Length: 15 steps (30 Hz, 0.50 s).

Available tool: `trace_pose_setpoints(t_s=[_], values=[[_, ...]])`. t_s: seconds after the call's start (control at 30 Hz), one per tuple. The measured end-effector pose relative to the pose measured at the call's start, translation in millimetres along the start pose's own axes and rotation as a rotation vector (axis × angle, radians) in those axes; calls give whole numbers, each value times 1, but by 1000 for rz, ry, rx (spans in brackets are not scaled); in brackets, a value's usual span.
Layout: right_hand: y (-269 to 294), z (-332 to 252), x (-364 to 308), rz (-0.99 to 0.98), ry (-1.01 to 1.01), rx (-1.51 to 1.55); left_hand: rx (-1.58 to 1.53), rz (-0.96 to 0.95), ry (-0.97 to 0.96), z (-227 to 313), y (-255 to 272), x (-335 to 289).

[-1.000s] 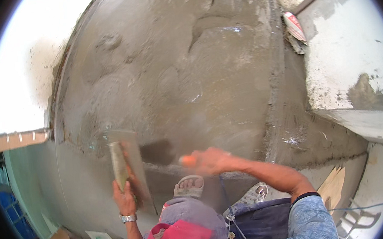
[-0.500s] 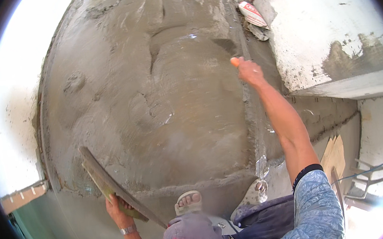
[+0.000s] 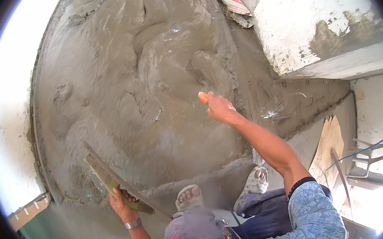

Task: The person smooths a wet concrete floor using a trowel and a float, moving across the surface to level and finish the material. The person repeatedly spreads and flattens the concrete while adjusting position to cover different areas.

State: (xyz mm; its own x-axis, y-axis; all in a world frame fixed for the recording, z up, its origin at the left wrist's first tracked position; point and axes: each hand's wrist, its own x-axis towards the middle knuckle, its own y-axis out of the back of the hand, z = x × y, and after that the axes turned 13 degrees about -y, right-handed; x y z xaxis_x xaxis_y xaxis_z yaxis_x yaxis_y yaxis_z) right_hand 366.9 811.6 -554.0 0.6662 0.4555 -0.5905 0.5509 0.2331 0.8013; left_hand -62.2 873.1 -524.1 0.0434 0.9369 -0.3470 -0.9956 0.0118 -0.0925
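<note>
My right hand (image 3: 221,108) is closed around the orange handle (image 3: 203,97) of a trowel, low over the wet cement (image 3: 109,103). The trowel's blade is hard to tell from the grey cement beyond it. At the lower left, my left hand (image 3: 121,201), with a watch on the wrist, grips a long, cement-smeared wooden float (image 3: 103,173). That float is tilted, its far end close to the cement. Curved ridges and swirls mark the cement around the trowel, while the area nearer my feet looks smoother.
My sandalled feet (image 3: 190,196) stand at the near edge of the cement. White walls (image 3: 309,16) rise at left and right. A red and white sack (image 3: 235,3) lies at the far right. Plywood (image 3: 328,144) and a plastic chair (image 3: 369,155) are at the right.
My right hand has come left and nearer with the trowel, away from the right-hand strip, and fresh curved marks show in the cement. My left hand keeps its hold on the float. The view has shifted.
</note>
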Motion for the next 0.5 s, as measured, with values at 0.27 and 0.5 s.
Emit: trace_pose_setpoints(t_s=[0.27,0.5], values=[[-16,-18,-58,-66,48,-57,52,-43,-29,3,10,1],[-61,-9,-82,-76,76,89,62,-39,-40,4,8,-10]])
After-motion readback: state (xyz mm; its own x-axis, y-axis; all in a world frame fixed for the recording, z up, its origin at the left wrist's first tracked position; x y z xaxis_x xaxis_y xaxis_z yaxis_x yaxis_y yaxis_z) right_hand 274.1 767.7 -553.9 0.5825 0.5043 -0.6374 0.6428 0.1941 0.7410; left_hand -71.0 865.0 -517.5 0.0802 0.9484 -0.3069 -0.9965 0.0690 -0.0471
